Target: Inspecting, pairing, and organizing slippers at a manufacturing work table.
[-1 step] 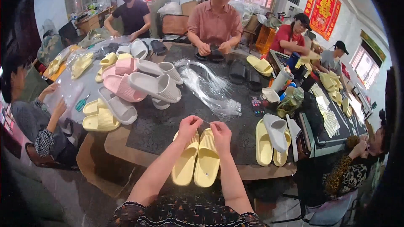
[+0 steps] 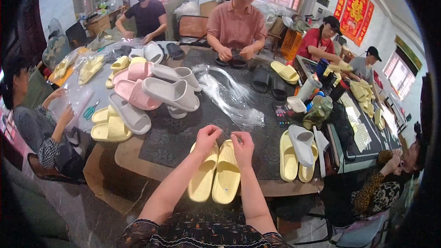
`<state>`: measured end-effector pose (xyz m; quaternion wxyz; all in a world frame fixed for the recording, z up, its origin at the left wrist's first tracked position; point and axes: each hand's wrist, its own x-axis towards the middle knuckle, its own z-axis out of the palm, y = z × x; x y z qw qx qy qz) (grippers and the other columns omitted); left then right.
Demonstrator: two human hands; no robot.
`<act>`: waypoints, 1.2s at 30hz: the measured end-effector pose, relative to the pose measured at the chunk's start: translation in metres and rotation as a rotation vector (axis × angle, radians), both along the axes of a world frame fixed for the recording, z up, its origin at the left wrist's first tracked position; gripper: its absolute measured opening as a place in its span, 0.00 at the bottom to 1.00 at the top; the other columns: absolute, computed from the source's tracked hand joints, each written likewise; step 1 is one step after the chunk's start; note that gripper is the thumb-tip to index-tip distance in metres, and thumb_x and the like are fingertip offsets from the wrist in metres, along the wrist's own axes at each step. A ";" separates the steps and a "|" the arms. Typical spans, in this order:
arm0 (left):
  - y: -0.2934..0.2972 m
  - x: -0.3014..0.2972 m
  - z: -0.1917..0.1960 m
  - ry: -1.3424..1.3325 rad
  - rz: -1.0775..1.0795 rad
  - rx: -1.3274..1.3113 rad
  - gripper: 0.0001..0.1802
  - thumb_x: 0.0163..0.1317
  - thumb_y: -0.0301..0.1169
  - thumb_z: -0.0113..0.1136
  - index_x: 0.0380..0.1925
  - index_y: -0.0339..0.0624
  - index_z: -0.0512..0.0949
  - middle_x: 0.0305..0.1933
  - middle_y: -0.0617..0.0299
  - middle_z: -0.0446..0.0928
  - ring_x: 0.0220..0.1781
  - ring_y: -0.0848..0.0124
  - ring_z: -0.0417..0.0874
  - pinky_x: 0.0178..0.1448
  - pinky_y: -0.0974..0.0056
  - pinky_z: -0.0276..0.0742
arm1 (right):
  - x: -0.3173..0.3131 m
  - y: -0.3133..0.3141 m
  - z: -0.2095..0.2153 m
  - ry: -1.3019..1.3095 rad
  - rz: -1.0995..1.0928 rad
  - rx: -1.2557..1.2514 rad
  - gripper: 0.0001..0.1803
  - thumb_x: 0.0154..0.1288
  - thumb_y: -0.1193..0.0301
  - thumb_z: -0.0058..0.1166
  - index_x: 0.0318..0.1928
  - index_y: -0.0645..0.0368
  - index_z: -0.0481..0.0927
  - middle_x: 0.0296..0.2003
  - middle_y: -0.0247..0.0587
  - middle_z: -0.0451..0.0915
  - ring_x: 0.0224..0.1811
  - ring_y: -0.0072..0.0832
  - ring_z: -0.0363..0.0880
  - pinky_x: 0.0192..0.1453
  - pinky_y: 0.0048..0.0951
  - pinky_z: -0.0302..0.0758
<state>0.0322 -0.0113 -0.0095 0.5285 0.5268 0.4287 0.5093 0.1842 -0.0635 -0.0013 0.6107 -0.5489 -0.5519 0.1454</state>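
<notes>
Above the toe ends of a pair of yellow slide slippers [image 2: 214, 174], both my hands are close together in a pinch. My left hand [image 2: 207, 138] and my right hand [image 2: 242, 144] each grip a thin strand, barely visible in the gap between the fingertips. The slippers lie side by side at the near table edge, their straps partly behind my hands. Just beyond lies a loose bundle of clear plastic strands [image 2: 225, 96] on the dark mat [image 2: 170, 138].
Grey slippers [image 2: 172, 93] and pink slippers [image 2: 133, 91] are piled at left, near green-handled scissors [image 2: 91, 109]. Yellow and grey slippers [image 2: 301, 144] stand at right, below a jar [image 2: 320, 110] and a white tub [image 2: 296, 104]. Several co-workers sit around the table, one opposite handling black slippers [image 2: 236, 58].
My fingertips have shifted slightly, still pinched close together. The co-worker in red at the far right has lowered an arm toward the table. The slippers before me stay in place.
</notes>
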 end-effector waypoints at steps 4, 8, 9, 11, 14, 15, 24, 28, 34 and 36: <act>0.001 0.000 -0.003 0.150 0.272 0.301 0.10 0.60 0.34 0.65 0.32 0.37 0.81 0.24 0.67 0.75 0.27 0.80 0.73 0.32 0.71 0.69 | -0.006 -0.023 0.023 -0.081 -0.031 0.131 0.03 0.60 0.75 0.62 0.36 0.57 0.83 0.27 0.37 0.78 0.27 0.27 0.75 0.33 0.25 0.72; 0.001 -0.001 0.002 0.042 0.440 0.149 0.11 0.60 0.35 0.66 0.29 0.38 0.80 0.19 0.71 0.69 0.23 0.81 0.65 0.28 0.70 0.62 | -0.023 -0.072 0.034 -0.200 0.036 -0.053 0.06 0.59 0.71 0.64 0.37 0.57 0.83 0.24 0.37 0.79 0.22 0.27 0.76 0.29 0.27 0.72; 0.000 0.000 0.004 -0.048 0.436 0.174 0.11 0.60 0.34 0.66 0.28 0.38 0.79 0.19 0.72 0.67 0.23 0.82 0.63 0.28 0.71 0.61 | -0.028 -0.081 0.034 -0.232 0.094 -0.095 0.07 0.59 0.69 0.64 0.38 0.57 0.83 0.24 0.39 0.80 0.22 0.29 0.77 0.29 0.28 0.73; -0.004 0.002 0.012 -0.116 0.362 0.219 0.11 0.61 0.34 0.66 0.29 0.38 0.78 0.19 0.73 0.67 0.23 0.83 0.63 0.27 0.72 0.61 | -0.036 -0.094 0.033 -0.320 0.192 -0.263 0.11 0.60 0.63 0.64 0.38 0.56 0.84 0.26 0.43 0.82 0.25 0.34 0.82 0.29 0.32 0.76; -0.008 -0.001 0.032 -0.011 0.251 0.379 0.09 0.60 0.34 0.66 0.32 0.41 0.78 0.21 0.68 0.71 0.23 0.77 0.70 0.29 0.69 0.67 | -0.042 -0.094 0.033 -0.416 0.124 -0.361 0.13 0.61 0.59 0.64 0.37 0.55 0.83 0.26 0.46 0.82 0.25 0.36 0.83 0.30 0.36 0.77; -0.008 -0.006 0.041 0.163 0.246 0.512 0.09 0.59 0.33 0.66 0.32 0.41 0.78 0.22 0.66 0.72 0.23 0.74 0.72 0.29 0.68 0.69 | -0.042 -0.093 0.034 -0.443 0.087 -0.284 0.16 0.60 0.57 0.64 0.34 0.57 0.82 0.19 0.39 0.79 0.21 0.37 0.80 0.29 0.35 0.76; 0.115 -0.104 0.127 1.368 0.479 0.648 0.30 0.54 0.27 0.56 0.60 0.35 0.70 0.66 0.42 0.66 0.71 0.46 0.61 0.73 0.49 0.58 | -0.053 -0.112 0.036 -0.636 0.194 -0.582 0.23 0.62 0.48 0.59 0.34 0.58 0.81 0.23 0.46 0.83 0.28 0.42 0.84 0.34 0.41 0.78; 0.165 -0.124 0.115 1.600 0.414 0.492 0.34 0.53 0.28 0.57 0.63 0.32 0.67 0.73 0.43 0.60 0.76 0.48 0.55 0.77 0.52 0.53 | -0.055 -0.108 0.023 -0.653 0.178 -0.548 0.26 0.63 0.45 0.56 0.35 0.59 0.78 0.21 0.46 0.80 0.24 0.44 0.82 0.30 0.42 0.77; 0.204 -0.114 0.088 1.478 0.192 0.507 0.20 0.54 0.28 0.57 0.50 0.42 0.78 0.49 0.50 0.79 0.55 0.50 0.77 0.58 0.48 0.73 | -0.056 -0.088 0.003 -0.486 0.108 -0.585 0.25 0.60 0.48 0.60 0.39 0.59 0.75 0.24 0.46 0.81 0.28 0.45 0.83 0.36 0.44 0.78; 0.204 -0.112 0.077 1.410 0.192 0.422 0.15 0.55 0.26 0.56 0.43 0.45 0.81 0.46 0.51 0.81 0.52 0.51 0.78 0.56 0.48 0.74 | -0.056 -0.088 -0.001 -0.460 0.078 -0.569 0.23 0.62 0.50 0.59 0.38 0.60 0.74 0.24 0.45 0.81 0.28 0.44 0.83 0.36 0.45 0.78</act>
